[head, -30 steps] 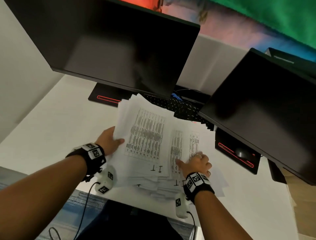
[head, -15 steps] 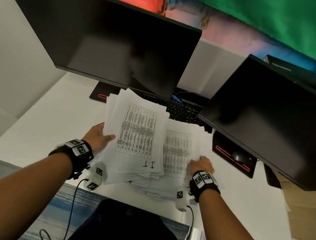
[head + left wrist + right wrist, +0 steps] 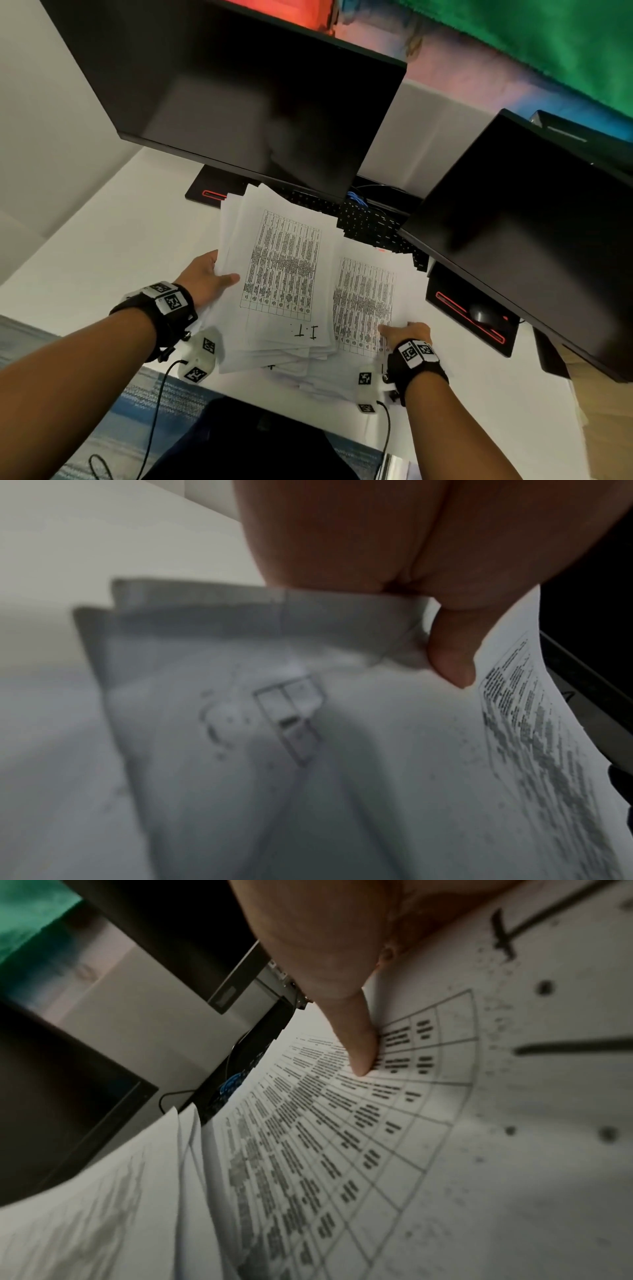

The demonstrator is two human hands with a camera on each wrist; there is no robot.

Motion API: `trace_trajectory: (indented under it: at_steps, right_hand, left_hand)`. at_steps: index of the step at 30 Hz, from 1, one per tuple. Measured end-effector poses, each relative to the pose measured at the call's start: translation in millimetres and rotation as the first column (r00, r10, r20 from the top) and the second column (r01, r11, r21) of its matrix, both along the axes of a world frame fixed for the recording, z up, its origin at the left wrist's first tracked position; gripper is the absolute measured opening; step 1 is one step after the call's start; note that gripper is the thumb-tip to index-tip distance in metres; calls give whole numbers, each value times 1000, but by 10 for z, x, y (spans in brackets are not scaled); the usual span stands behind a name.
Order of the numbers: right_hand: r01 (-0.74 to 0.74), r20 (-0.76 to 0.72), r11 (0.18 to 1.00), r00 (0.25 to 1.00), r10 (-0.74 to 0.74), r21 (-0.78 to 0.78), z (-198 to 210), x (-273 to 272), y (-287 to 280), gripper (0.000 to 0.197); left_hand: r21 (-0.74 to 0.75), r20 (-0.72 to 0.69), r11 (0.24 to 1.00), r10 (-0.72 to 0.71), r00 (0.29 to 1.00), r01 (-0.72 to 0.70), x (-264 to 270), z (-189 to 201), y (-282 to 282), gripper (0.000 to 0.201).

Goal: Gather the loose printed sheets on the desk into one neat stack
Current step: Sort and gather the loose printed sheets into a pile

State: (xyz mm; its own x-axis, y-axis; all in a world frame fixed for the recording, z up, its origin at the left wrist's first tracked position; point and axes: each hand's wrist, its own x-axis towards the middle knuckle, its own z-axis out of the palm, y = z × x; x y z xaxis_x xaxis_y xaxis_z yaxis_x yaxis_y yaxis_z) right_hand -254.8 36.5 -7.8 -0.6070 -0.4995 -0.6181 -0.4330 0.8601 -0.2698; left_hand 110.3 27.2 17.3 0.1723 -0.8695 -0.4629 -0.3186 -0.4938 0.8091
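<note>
We see a white desk (image 3: 102,246) with bare surface along its left edge, while the far side is crowded by a large left monitor (image 3: 239,96), a right monitor (image 3: 513,222) and a black keyboard (image 3: 370,222) between their bases, so open room lies mostly to the left and along the near edge. The printed sheets (image 3: 284,274) lie in the middle of the desk close to the near edge, fanned into a ragged pile whose lower corners do not line up; their far corners reach the left monitor's base. A second sheet with a table (image 3: 363,301) lies to the right, partly under the top bundle. Our left hand (image 3: 205,277) is at the pile's left edge, its thumb on top of the bundle and its fingers underneath, gripping the papers; the left wrist view shows the thumb (image 3: 452,653) pressing on the sheet's edge. Our right hand (image 3: 407,332) is at the near right corner of the pile, its thumb (image 3: 359,1042) pressed on the printed table; its other fingers are hidden, so we cannot tell whether it grips.
</note>
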Motion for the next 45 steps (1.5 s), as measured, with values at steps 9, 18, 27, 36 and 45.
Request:
trace_trajectory:
  at_steps: [9, 18, 27, 36, 45]
  right_hand:
    - [-45, 74, 969, 995, 65, -244, 286, 5, 3, 20]
    - [-452, -379, 727, 882, 279, -517, 1527, 24, -68, 16]
    - [-191, -53, 539, 964, 261, -820, 2298, 25, -61, 17]
    - [-189, -152, 867, 979, 133, -460, 1039, -194, -35, 20]
    - [-423, -327, 887, 878, 350, -186, 662, -222, -113, 18]
  left_hand:
    - [85, 117, 988, -141, 983, 132, 249, -139, -72, 28]
    - [147, 263, 973, -212, 941, 178, 22, -171, -104, 20]
    - [136, 230, 954, -291, 928, 266, -286, -198, -120, 33]
    - [145, 223, 962, -262, 939, 234, -251, -334, -119, 49]
    - [131, 264, 957, -284, 922, 257, -266, -307, -147, 30]
